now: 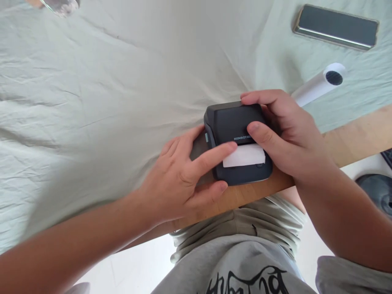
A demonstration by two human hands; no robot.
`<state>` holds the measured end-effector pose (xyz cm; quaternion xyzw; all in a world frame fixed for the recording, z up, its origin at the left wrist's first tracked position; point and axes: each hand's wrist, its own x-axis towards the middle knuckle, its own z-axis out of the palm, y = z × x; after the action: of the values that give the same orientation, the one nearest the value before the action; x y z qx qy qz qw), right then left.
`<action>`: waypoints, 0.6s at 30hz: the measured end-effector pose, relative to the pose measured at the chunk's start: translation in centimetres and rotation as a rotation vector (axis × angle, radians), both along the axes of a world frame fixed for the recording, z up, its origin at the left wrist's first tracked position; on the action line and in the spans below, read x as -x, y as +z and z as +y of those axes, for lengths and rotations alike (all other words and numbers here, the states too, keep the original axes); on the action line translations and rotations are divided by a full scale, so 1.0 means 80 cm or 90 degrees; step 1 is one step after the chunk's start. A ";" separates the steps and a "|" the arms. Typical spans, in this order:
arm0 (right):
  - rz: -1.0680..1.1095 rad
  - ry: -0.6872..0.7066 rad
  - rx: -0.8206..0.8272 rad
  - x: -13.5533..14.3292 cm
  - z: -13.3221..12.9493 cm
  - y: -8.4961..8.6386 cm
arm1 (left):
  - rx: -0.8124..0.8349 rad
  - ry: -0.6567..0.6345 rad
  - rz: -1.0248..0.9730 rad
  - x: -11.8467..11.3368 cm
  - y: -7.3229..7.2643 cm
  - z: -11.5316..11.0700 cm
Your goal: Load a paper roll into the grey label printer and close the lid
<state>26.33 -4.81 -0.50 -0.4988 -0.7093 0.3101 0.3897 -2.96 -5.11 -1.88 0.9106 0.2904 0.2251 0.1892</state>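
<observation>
A black label printer point(228, 118) marked NIIMBOT rests at the table's front edge, with a strip of white label paper point(245, 156) sticking out of its slot. My right hand point(284, 130) grips the printer's right side, fingers over the back edge and thumb on the lid. On the left, my left hand point(183, 175) is around the printer's side. Its index finger touches the upper left corner of the paper, and the thumb lies along the front lower edge. Its other fingers are partly hidden beside the printer.
A wrinkled pale cloth point(137, 73) covers most of the table, leaving a wooden front edge point(361, 134) bare. Behind my right hand lies a white paper roll point(312, 86). A phone point(337, 26) is at the far right. Part of a clear object point(61, 6) shows at the top left.
</observation>
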 end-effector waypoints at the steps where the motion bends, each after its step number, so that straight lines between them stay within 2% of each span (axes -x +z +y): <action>1: 0.008 0.007 0.026 -0.001 0.003 0.000 | 0.002 0.009 0.001 0.001 0.000 0.000; 4: 0.021 0.034 0.061 -0.006 0.008 0.004 | -0.003 0.014 0.020 0.000 0.001 0.000; 8: -0.006 0.063 0.050 -0.007 0.012 0.012 | -0.023 0.010 0.030 -0.002 0.003 0.000; 11: -0.004 0.060 0.025 -0.002 0.008 0.006 | -0.031 0.022 0.031 -0.003 0.004 0.002; 13: -0.002 0.007 -0.036 0.001 -0.001 -0.003 | -0.025 0.039 0.028 -0.003 0.004 0.002; 15: -0.022 -0.085 -0.100 0.001 -0.012 -0.012 | -0.027 0.045 0.033 -0.003 0.003 0.000; 18: -0.037 -0.146 -0.072 -0.003 -0.029 -0.020 | -0.035 0.043 0.070 -0.004 0.004 -0.005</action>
<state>26.60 -7.09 -2.12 -0.5630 -0.6747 0.2086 0.4293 -2.63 -5.55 -1.57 0.9162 0.3244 0.1890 0.1401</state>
